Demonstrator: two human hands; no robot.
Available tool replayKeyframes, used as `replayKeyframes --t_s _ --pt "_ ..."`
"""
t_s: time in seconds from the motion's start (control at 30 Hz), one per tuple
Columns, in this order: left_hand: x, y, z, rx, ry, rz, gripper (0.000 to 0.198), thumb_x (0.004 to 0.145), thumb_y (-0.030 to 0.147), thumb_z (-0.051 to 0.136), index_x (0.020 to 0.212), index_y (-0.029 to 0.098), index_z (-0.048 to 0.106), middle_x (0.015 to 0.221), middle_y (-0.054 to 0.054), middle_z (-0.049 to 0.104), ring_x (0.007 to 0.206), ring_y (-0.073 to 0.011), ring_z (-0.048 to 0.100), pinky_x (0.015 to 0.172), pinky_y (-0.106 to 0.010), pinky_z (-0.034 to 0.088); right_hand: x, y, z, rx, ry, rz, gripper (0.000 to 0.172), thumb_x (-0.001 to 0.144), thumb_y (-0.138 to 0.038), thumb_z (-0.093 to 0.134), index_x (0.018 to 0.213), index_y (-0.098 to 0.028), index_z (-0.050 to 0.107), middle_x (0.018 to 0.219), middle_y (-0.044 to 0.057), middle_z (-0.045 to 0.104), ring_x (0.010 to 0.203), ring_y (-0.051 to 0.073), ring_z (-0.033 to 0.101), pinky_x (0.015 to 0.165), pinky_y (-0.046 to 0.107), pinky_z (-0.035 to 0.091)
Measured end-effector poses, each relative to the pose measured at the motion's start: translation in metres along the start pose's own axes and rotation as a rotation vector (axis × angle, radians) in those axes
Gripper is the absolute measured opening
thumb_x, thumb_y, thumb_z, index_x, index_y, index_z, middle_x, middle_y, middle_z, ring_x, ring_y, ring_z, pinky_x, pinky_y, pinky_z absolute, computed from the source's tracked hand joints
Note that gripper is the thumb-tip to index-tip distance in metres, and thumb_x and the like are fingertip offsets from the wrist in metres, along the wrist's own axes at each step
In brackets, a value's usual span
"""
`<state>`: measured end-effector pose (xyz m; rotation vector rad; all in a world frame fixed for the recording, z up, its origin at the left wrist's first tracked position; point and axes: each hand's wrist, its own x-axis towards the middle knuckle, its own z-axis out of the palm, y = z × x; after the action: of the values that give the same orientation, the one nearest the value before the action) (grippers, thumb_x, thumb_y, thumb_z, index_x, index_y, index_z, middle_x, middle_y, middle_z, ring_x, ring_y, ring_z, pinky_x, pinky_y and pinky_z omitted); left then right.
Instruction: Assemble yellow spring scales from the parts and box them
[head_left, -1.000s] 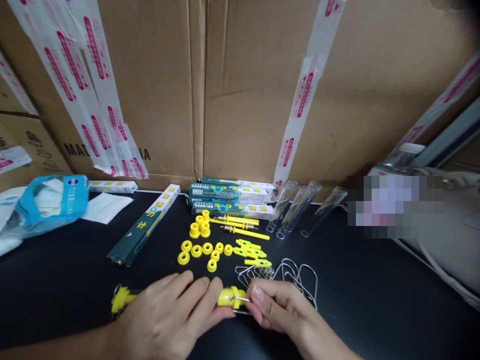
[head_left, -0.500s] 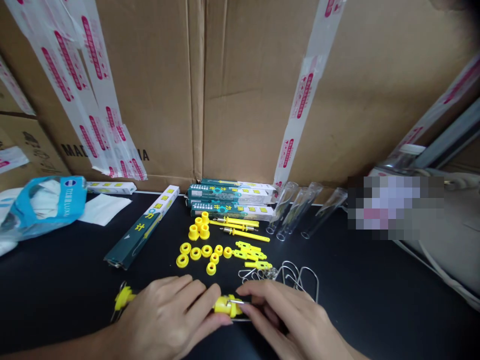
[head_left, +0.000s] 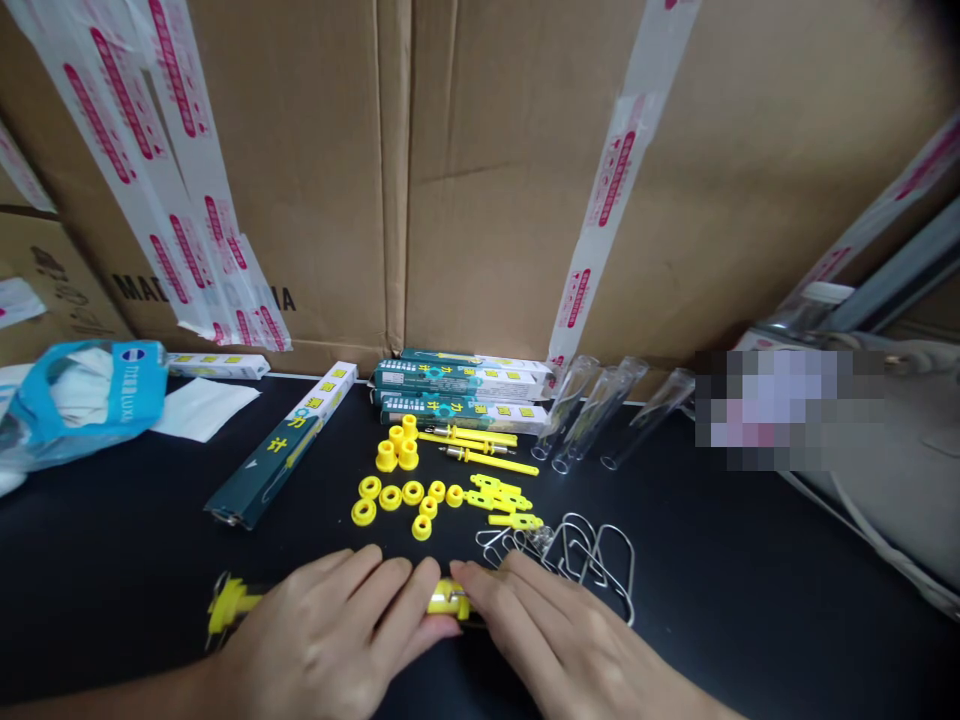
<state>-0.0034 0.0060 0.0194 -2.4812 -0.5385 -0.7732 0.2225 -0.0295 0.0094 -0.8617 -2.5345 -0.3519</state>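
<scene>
- Yellow-ended tube: held crosswise, low over the desk.
- Left hand: grip wrapped around the tube's middle.
- Right hand: fingers curled over the tube's right end, beside a metal wire; thumb hidden, so whether anything is pinched cannot be told.
- Yellow rings, wire hooks: laid beyond the hands.

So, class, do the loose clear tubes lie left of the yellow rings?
No, the loose clear tubes lie to the right of the yellow rings, beside the stacked boxes.
</scene>
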Motion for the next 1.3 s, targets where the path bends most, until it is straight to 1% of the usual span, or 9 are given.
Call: replayKeyframes --t_s 0.17,0.27,0.4,0.53,0.63,0.83,1.13,1.23,1.3 --pt "0.003 -0.001 -0.005 -0.010 0.000 0.000 0.051 0.112 0.011 0.024 0.090 0.015 0.069 0.064 0.004 0.076 0.050 -0.0132 0.069 0.045 -0.031 0.046 0.001 0.000 0.001 0.127 0.004 0.064 0.048 0.110 -0.018 0.017 0.120 -0.005 0.062 0.094 0.012 0.079 0.077 0.022 0.074 0.068 0.030 0.061" --pt "0.000 0.001 -0.005 -0.005 0.005 -0.006 0.043 0.112 0.013 0.030 0.094 0.012 0.069 0.067 0.002 0.078 0.052 -0.0147 0.071 0.048 -0.032 0.049 -0.001 0.000 0.007 0.172 0.026 0.097 0.044 0.108 -0.013 0.019 0.120 -0.008 0.060 0.089 0.011 0.077 0.076 0.021 0.074 0.066 0.029 0.061" --pt "-0.002 0.005 -0.003 0.000 0.017 -0.035 0.042 0.112 0.015 0.030 0.096 0.011 0.068 0.067 0.002 0.078 0.052 -0.0151 0.073 0.049 -0.032 0.052 -0.003 -0.003 0.014 0.185 0.067 0.153 0.042 0.092 0.004 0.029 0.118 -0.011 0.058 0.087 0.010 0.075 0.076 0.022 0.074 0.064 0.029 0.060" --pt "-0.002 0.008 -0.002 0.026 0.007 -0.049 0.040 0.112 0.017 0.032 0.097 0.010 0.069 0.074 0.000 0.081 0.058 -0.0165 0.076 0.053 -0.032 0.057 -0.004 -0.008 0.018 0.183 0.088 0.202 0.051 0.079 0.008 0.034 0.121 -0.013 0.054 0.089 0.009 0.075 0.075 0.022 0.074 0.063 0.029 0.060" --pt "-0.002 0.007 -0.002 0.019 -0.018 -0.048 0.038 0.111 0.017 0.035 0.098 0.010 0.070 0.076 -0.001 0.082 0.058 -0.0174 0.076 0.049 -0.033 0.057 -0.006 -0.007 0.023 0.247 0.078 0.243 0.049 0.081 0.008 0.035 0.119 -0.015 0.054 0.087 0.007 0.073 0.070 0.020 0.074 0.059 0.028 0.059" --pt "0.000 0.008 0.001 -0.025 -0.070 -0.071 0.049 0.112 0.018 0.026 0.095 0.014 0.072 0.068 0.002 0.078 0.053 -0.0159 0.074 0.040 -0.030 0.051 -0.004 -0.002 0.031 0.297 0.065 0.310 0.043 0.084 0.005 0.034 0.110 -0.019 0.058 0.078 0.003 0.070 0.057 0.018 0.070 0.048 0.026 0.054" --pt "-0.006 0.013 0.005 -0.056 -0.151 -0.113 0.051 0.112 0.023 0.024 0.099 0.015 0.072 0.070 0.001 0.076 0.056 -0.0172 0.074 0.041 -0.030 0.051 0.002 -0.006 0.029 0.343 0.122 0.373 0.038 0.086 0.003 0.034 0.096 -0.017 0.065 0.075 0.005 0.073 0.053 0.017 0.069 0.047 0.025 0.052" --pt "-0.008 0.013 0.006 -0.040 -0.149 -0.101 0.044 0.112 0.022 0.030 0.099 0.014 0.072 0.072 0.000 0.077 0.054 -0.0175 0.073 0.041 -0.032 0.051 0.003 -0.002 0.026 0.391 0.085 0.380 0.039 0.086 0.003 0.033 0.098 -0.016 0.066 0.077 0.006 0.073 0.056 0.017 0.069 0.049 0.026 0.053" --pt "-0.009 0.012 0.006 -0.040 -0.150 -0.106 0.045 0.111 0.022 0.030 0.095 0.016 0.072 0.073 0.001 0.077 0.053 -0.0177 0.072 0.039 -0.033 0.050 0.005 0.001 0.023 0.406 0.030 0.321 0.041 0.087 0.003 0.033 0.104 -0.015 0.065 0.079 0.006 0.074 0.060 0.018 0.070 0.052 0.026 0.055"
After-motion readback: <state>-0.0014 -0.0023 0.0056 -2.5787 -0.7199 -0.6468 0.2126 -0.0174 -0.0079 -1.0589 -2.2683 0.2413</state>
